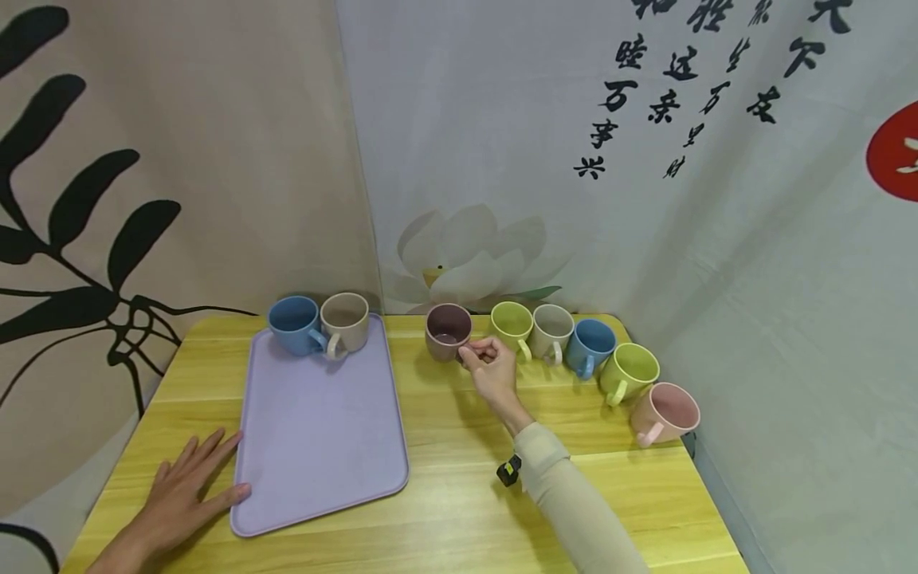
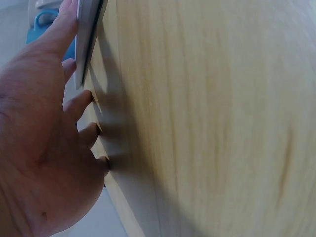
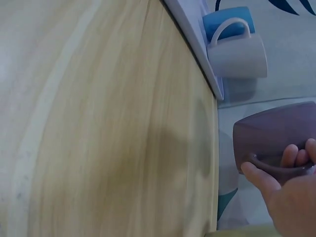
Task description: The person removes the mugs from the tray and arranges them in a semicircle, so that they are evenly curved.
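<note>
A dark purple mug is at the table's far side, right of the tray. My right hand grips it by the handle, thumb along the outside and fingers curled through the loop. In the right wrist view, a gap shows between the base of the mug and the table's edge. A lilac tray lies on the left part of the table. Fingers spread, my left hand rests on the table, with thumb and fingertips at the tray's left edge. On the tray's far end stand a blue mug and a beige mug.
To the right, a curved row holds a green mug, a light grey mug, another blue mug, a second green mug and a pink mug. A printed curtain hangs behind the wooden table.
</note>
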`<state>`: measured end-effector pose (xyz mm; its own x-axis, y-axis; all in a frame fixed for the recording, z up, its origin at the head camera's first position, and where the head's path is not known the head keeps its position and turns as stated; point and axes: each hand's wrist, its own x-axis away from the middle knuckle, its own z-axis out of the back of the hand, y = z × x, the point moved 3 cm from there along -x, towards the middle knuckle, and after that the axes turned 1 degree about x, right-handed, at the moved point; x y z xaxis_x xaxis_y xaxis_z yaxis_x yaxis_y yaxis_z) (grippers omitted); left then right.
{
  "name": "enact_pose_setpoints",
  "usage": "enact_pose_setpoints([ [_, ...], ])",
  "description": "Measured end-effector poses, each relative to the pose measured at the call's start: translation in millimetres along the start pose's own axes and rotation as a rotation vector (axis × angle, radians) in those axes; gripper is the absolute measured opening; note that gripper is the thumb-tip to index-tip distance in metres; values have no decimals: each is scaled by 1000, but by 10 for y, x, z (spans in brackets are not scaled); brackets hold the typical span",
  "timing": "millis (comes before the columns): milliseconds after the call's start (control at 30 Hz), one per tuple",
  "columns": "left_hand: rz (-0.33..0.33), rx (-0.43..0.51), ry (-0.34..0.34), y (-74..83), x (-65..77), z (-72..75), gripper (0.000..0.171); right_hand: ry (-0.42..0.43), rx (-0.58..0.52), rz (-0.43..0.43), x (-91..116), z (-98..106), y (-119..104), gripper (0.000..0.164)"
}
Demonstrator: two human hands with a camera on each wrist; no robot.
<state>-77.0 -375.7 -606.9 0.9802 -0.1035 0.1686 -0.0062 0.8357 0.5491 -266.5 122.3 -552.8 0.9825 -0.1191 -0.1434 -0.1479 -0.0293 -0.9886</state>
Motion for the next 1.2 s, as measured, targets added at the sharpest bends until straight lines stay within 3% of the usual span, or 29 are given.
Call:
enact_pose_setpoints([
  [533, 21, -6, -22, -19, -25, -16, 98, 79, 103, -34, -173, 142, 150, 17],
  [1200, 22, -9, -19, -11, -20, -19, 99, 93, 60, -66, -160, 273, 256, 16],
])
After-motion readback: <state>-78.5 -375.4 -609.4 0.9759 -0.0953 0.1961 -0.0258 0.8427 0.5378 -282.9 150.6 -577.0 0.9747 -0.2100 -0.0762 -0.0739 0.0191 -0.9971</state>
